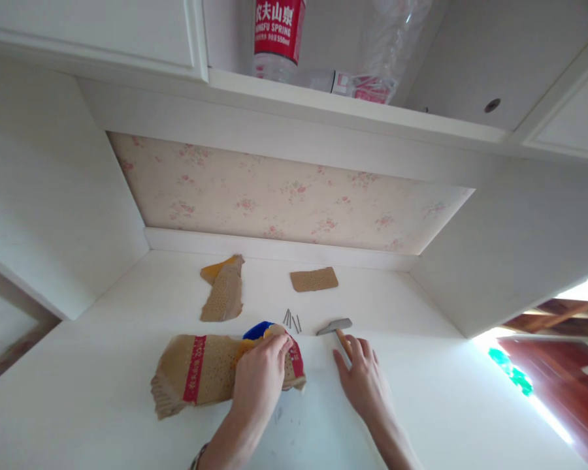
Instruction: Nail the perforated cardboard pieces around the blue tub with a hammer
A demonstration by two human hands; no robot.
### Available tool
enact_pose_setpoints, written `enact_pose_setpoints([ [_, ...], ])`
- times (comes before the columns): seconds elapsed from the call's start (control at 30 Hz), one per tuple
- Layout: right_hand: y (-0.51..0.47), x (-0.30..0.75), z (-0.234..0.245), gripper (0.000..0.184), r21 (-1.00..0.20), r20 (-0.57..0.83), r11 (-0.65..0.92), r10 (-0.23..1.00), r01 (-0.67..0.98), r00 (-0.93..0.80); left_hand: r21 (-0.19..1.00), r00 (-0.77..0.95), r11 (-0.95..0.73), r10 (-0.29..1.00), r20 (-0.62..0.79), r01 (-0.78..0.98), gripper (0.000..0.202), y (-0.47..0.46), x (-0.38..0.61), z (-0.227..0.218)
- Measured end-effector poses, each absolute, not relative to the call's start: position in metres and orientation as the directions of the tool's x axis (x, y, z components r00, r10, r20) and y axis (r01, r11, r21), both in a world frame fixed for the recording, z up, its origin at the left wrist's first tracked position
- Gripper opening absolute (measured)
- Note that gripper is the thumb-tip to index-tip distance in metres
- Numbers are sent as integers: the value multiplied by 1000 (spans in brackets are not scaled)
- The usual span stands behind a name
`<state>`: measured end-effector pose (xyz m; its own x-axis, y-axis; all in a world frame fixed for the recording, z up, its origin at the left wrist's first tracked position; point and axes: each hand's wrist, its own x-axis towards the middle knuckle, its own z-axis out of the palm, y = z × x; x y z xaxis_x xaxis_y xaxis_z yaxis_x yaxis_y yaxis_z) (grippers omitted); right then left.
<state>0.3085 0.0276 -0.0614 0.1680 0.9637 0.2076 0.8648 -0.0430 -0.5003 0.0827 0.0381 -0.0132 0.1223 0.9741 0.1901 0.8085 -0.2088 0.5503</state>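
Note:
My left hand [259,372] rests over a piece of brown cardboard [218,365] with red printed bands and many small holes. Its thumb and fingers are pinched together at the cardboard's right part; whatever is between them is hidden. A blue piece [259,330] shows just behind those fingertips. My right hand [365,375] is closed round the wooden handle of a small hammer [342,325], whose metal head lies on the white surface. Several nails [292,320] lie loose between the hammer and the cardboard.
Torn cardboard scraps [224,294] lie at the back left, and a smaller perforated scrap [315,279] at the back middle. White side panels and a low back ledge [284,246] enclose the surface. Overhead, a shelf [353,114] holds plastic bottles [277,32].

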Motion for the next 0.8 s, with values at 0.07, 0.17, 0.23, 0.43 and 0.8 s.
enact_pose_setpoints([
  [0.07,20,325,-75,31,-452,163,-141,958,881,236,548,143,-221,973,182,806,22,39,83,-12],
  [0.17,13,335,-89,22,-435,97,-213,955,875,280,551,152,-237,969,196,800,22,39,83,-13],
  [0.23,12,335,-89,22,-470,50,-224,959,854,279,551,148,-241,967,209,799,20,39,84,-14],
  [0.43,7,314,-49,46,-708,-126,-247,966,661,226,521,139,-221,972,192,825,25,38,85,-15],
  [0.8,-23,262,11,46,-854,-108,-76,994,514,-33,512,118,-179,982,149,840,28,37,88,-15],
])
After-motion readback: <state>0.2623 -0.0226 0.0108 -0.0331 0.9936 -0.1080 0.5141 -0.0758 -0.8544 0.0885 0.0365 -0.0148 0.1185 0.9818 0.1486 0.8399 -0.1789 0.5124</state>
